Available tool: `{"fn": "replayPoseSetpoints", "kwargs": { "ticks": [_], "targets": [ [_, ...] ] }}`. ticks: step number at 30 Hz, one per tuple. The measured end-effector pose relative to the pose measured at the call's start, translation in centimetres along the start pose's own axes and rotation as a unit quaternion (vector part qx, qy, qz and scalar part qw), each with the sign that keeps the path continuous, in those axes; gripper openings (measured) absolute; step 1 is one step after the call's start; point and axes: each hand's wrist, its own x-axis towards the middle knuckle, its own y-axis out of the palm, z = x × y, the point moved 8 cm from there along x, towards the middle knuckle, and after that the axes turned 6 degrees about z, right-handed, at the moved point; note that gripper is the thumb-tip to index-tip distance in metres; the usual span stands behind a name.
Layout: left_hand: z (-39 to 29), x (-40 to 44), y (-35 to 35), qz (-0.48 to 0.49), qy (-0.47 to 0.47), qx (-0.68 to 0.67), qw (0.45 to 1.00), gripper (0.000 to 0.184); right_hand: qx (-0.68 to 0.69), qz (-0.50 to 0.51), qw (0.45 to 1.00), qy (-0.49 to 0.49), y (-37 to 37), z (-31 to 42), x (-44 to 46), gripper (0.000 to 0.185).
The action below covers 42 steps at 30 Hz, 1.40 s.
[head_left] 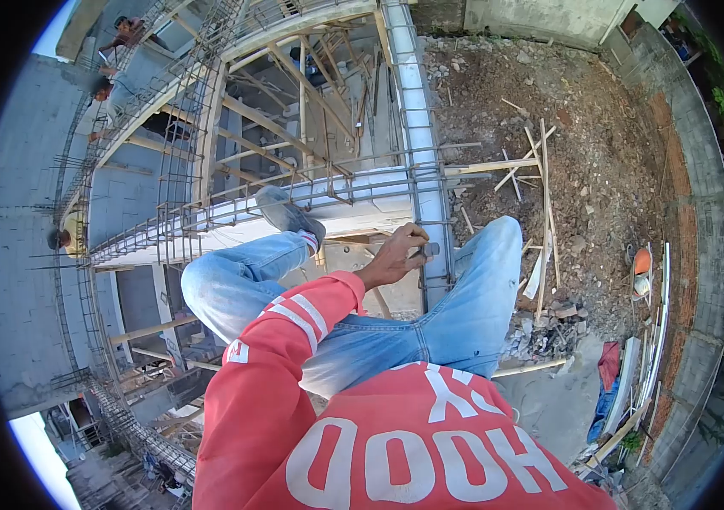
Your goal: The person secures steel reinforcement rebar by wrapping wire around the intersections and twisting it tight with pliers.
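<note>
One hand (396, 257), at the end of the red sleeve with white stripes on the left of the frame, is closed around a small dark tool (423, 252) with a grey head. It sits just above the rebar cage (432, 183) that runs along the narrow pale beam form, between my bent legs in blue jeans (485, 272). My other hand does not show. A dark shoe (292, 212) rests by the crossing rebar cage on the left.
Timber props (302, 93) stand below the beams. Several people, one a worker (128, 32), are at the upper left. Rubble ground (583, 195) with loose planks (546, 212) lies far below on the right, beside a curved wall (713, 246).
</note>
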Motion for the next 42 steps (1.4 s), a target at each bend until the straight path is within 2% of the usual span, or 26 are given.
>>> {"fn": "replayPoseSetpoints", "kwargs": {
  "ticks": [2,3,4,6,8,10,12,13,14,15,17,21,23,25,27,29,30,32,33,35,37,40,42],
  "targets": [
    [-1.2,0.9,-1.1,-0.004,0.034,-0.002,0.999,0.031,0.012,-0.01,1.0,0.015,-0.2,-0.6,0.5,0.043],
    [-1.5,1.6,-1.8,0.017,-0.02,-0.155,0.988,0.031,0.017,-0.017,1.0,0.019,-0.4,-0.8,0.9,0.043],
    [-1.5,2.1,-1.9,0.04,-0.075,-0.304,0.949,0.032,0.023,-0.025,0.999,0.024,-0.7,-1.0,1.2,0.043],
    [-3.0,3.7,-3.8,0.026,-0.062,-0.346,0.936,0.03,0.035,-0.043,0.998,0.036,-1.3,-1.4,1.7,0.043],
    [-3.3,5.3,-6.9,-0.05,-0.168,-0.489,0.855,0.026,0.046,-0.059,0.996,0.048,-1.7,-1.7,1.8,0.043],
    [-3.5,8.1,-10.4,-0.045,-0.167,-0.378,0.909,0.03,0.056,-0.075,0.994,0.06,-2.1,-2.2,1.6,0.043],
    [-2.6,10.0,-12.6,-0.031,-0.212,-0.214,0.953,0.039,0.065,-0.087,0.992,0.071,-2.3,-2.6,1.2,0.043],
    [-0.6,11.1,-14.1,-0.052,-0.217,-0.029,0.974,0.039,0.071,-0.092,0.99,0.078,-2.3,-2.9,0.9,0.043],
    [0.7,12.0,-15.0,-0.073,-0.21,0.158,0.962,0.04,0.075,-0.098,0.989,0.086,-2.3,-3.2,0.5,0.043],
    [2.1,12.6,-14.6,-0.066,-0.198,0.159,0.965,0.04,0.082,-0.104,0.987,0.094,-2.2,-3.4,0.0,0.043],
    [3.8,13.4,-14.4,-0.107,-0.202,0.305,0.924,0.037,0.093,-0.119,0.982,0.117,-1.7,-4.0,-1.4,0.044],
    [7.3,13.6,-12.2,-0.114,-0.202,0.349,0.908,0.036,0.125,-0.159,0.961,0.187,0.3,-6.0,-5.5,0.044],
    [7.6,13.3,-10.8,-0.167,-0.103,0.396,0.897,0.037,0.143,-0.17,0.948,0.229,2.4,-7.1,-8.1,0.044],
    [6.9,13.1,-10.1,-0.195,-0.1,0.432,0.875,0.04,0.161,-0.179,0.934,0.264,4.7,-8.0,-10.3,0.044],
    [4.7,12.5,-9.8,-0.213,-0.136,0.463,0.85,0.044,0.179,-0.177,0.92,0.301,7.6,-8.7,-12.7,0.044],
    [4.7,12.3,-9.7,-0.188,-0.156,0.447,0.86,0.047,0.201,-0.174,0.905,0.333,10.6,-9.4,-14.5,0.045],
    [4.8,12.4,-9.2,-0.177,-0.137,0.445,0.867,0.047,0.209,-0.173,0.899,0.344,11.6,-9.5,-14.9,0.045],
    [5.6,11.9,-9.3,-0.21,-0.146,0.421,0.87,0.048,0.207,-0.24,0.889,0.331,10.5,-7.7,-14.9,0.045],
    [5.7,11.6,-8.8,-0.199,-0.132,0.423,0.874,0.048,0.139,-0.342,0.869,0.33,7.2,-4.0,-16.1,0.044],
    [5.3,11.3,-9.1,-0.243,-0.11,0.434,0.86,0.049,0.179,-0.312,0.869,0.341,7.7,-4.3,-15.8,0.044],
    [4.8,11.3,-9.0,-0.239,-0.104,0.424,0.867,0.049,0.196,-0.305,0.858,0.363,7.9,-4.1,-15.8,0.044],
    [4.1,11.6,-9.1,-0.238,-0.092,0.418,0.872,0.041,0.238,-0.272,0.873,0.327,9.1,-4.7,-14.4,0.044],
    [5.1,11.8,-9.7,-0.211,-0.177,0.383,0.882,0.035,0.218,-0.27,0.873,0.343,9.4,-4.8,-14.3,0.044]
  ]
}}
